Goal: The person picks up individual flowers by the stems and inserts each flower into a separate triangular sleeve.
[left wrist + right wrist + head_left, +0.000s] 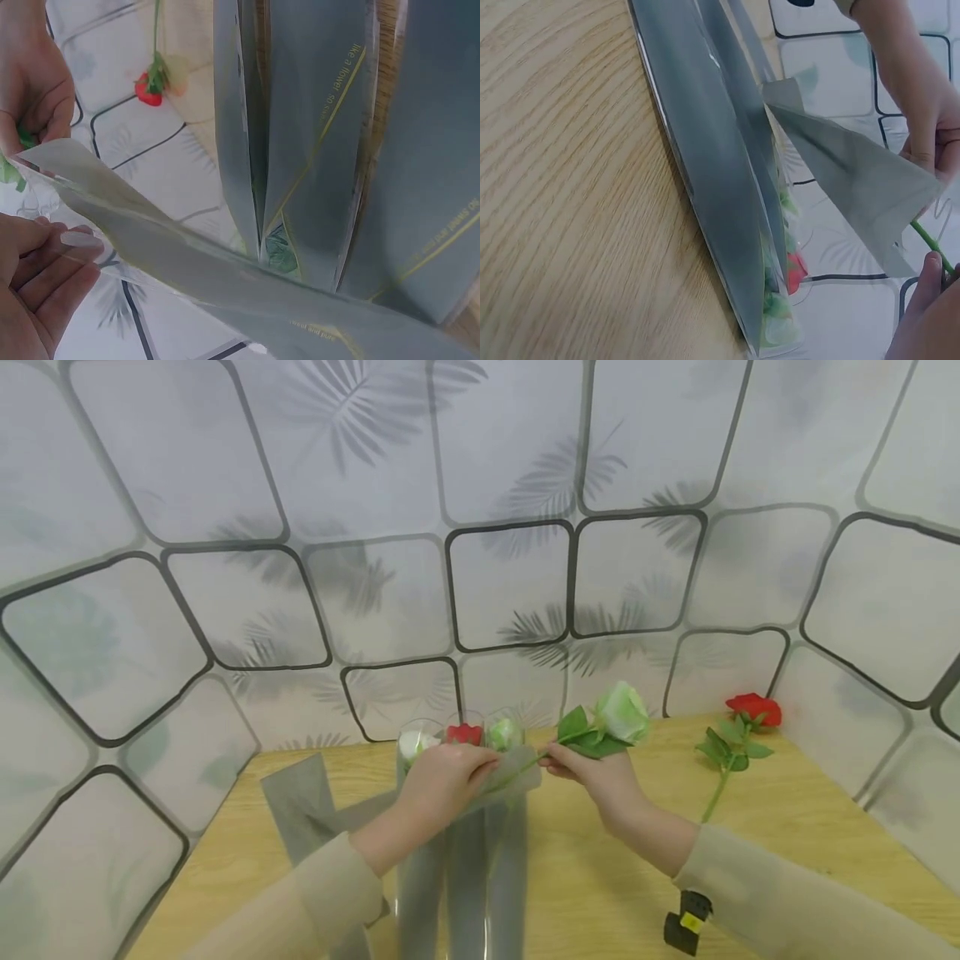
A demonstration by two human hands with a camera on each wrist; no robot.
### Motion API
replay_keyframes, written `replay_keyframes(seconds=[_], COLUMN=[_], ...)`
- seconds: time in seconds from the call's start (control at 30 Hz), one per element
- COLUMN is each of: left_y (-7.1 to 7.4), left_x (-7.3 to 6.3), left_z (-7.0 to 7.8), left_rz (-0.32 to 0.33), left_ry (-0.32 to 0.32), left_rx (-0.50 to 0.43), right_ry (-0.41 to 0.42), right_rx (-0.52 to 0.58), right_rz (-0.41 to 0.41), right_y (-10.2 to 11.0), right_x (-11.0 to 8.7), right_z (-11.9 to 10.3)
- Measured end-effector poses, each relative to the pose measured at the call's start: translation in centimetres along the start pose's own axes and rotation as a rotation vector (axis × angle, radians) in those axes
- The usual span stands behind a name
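My left hand (442,777) pinches the mouth of a grey and clear flower sleeve (172,240) between thumb and fingers. My right hand (600,777) grips an artificial rose (622,714), pale green-white with green leaves, by its stem just below the bloom. The stem points left into the mouth of the sleeve, while bloom and leaves stay outside. Below my hands lie several filled grey sleeves (467,885), side by side. Their clear tops show a white rose (416,743), a red rose (465,733) and a green-white rose (505,733).
A single red rose (753,710) lies at the right on the wooden table (592,893), near the back wall. More grey sleeve material (300,793) lies to the left. A patterned backdrop (510,585) rises behind the table and at both sides. A black device (686,922) hangs by my right wrist.
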State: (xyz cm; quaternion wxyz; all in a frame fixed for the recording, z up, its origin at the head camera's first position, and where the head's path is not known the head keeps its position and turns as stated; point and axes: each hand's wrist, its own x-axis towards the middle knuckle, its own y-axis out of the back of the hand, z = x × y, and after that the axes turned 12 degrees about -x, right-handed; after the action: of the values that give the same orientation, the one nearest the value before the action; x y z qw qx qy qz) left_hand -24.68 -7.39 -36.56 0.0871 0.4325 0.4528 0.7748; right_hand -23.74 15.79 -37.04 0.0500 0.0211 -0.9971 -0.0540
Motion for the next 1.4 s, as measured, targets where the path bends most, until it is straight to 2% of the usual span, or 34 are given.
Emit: replay_keyframes(seconds=[0.23,0.37,0.5,0.6,0.73,0.87,0.97,1.07,1.2,1.4], left_y=[0.1,0.2,0.1,0.1,0.0,-0.2,-0.1,0.2,0.6,0.9], left_x=[0.2,0.4,0.5,0.5,0.5,0.5,0.5,0.6,0.9,1.1], left_z=[0.4,0.8,1.2,1.3,1.1,0.7,0.5,0.3,0.1,-0.3], left_rz=[-0.004,0.007,-0.013,-0.030,-0.021,0.001,0.029,0.061,0.074,0.074], left_ry=[0.011,0.005,-0.002,0.003,0.022,0.037,0.057,0.077,0.094,0.099], left_rx=[-0.032,-0.056,-0.079,-0.078,-0.081,-0.092,-0.102,-0.105,-0.100,-0.110], right_ry=[0.046,0.057,0.059,0.064,0.042,-0.045,-0.104,-0.117,-0.037,0.155], right_rx=[-0.116,-0.193,-0.246,-0.305,-0.351,-0.310,-0.327,-0.377,-0.472,-0.619], right_rz=[0.000,-0.064,-0.144,-0.157,-0.109,-0.025,0.031,0.063,0.051,0.074], right_y=[-0.3,-1.1,-1.8,-2.1,-2.1,-1.6,-0.7,0.5,1.7,1.9], right_x=[0.1,0.1,-0.1,-0.3,-0.3,-0.5,-0.5,-0.6,-0.9,-2.3], right_z=[0.2,0.6,0.9,0.9,0.5,-0.4,-1.1,-1.3,-0.9,0.5])
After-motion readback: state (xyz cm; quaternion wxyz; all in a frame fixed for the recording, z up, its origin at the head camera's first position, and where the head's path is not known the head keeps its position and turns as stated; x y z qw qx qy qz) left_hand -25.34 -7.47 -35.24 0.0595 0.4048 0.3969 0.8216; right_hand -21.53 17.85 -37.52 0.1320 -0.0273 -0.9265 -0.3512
